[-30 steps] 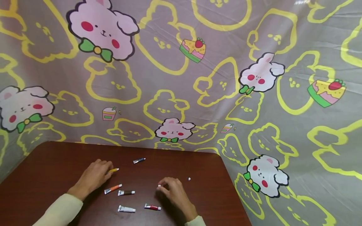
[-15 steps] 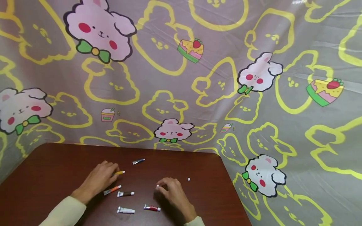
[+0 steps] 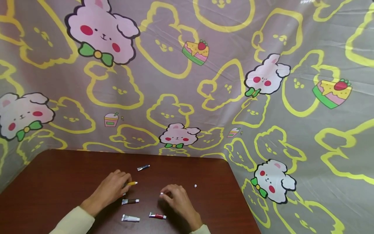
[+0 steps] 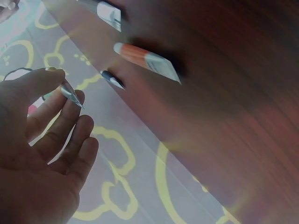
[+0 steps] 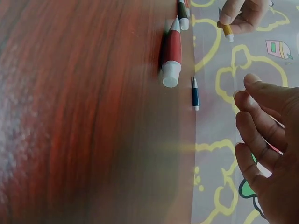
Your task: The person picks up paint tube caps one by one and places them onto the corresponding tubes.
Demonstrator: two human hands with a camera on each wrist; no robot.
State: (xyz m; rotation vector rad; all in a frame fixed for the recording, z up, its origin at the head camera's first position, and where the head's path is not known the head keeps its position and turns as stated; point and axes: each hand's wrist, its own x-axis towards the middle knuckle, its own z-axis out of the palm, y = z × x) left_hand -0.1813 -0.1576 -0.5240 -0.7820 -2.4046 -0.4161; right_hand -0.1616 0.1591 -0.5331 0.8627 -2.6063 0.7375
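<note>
My left hand (image 3: 112,188) pinches a small yellow paint tube (image 3: 132,183) between thumb and fingertips, its white cap pointing right. In the left wrist view, the tube's silver crimped end (image 4: 71,94) sticks out past the fingers. Beneath that hand lies an orange paint tube (image 4: 140,58), mostly hidden in the head view. My right hand (image 3: 179,201) is over the table, thumb and forefinger together on a tiny white piece (image 3: 162,193) resembling a cap. A brown tube (image 3: 130,201), a white tube (image 3: 130,218) and a red tube (image 3: 157,215) lie between the hands.
A blue paint tube (image 3: 143,168) lies toward the back of the dark wooden table (image 3: 73,162). A small white cap (image 3: 195,186) is to the right of my right hand. Cartoon-printed cloth (image 3: 175,81) hangs behind the table and along its right side.
My left hand has moved right and nearer with the yellow tube, now covering most of the orange one. The right hand has stayed almost in place.
</note>
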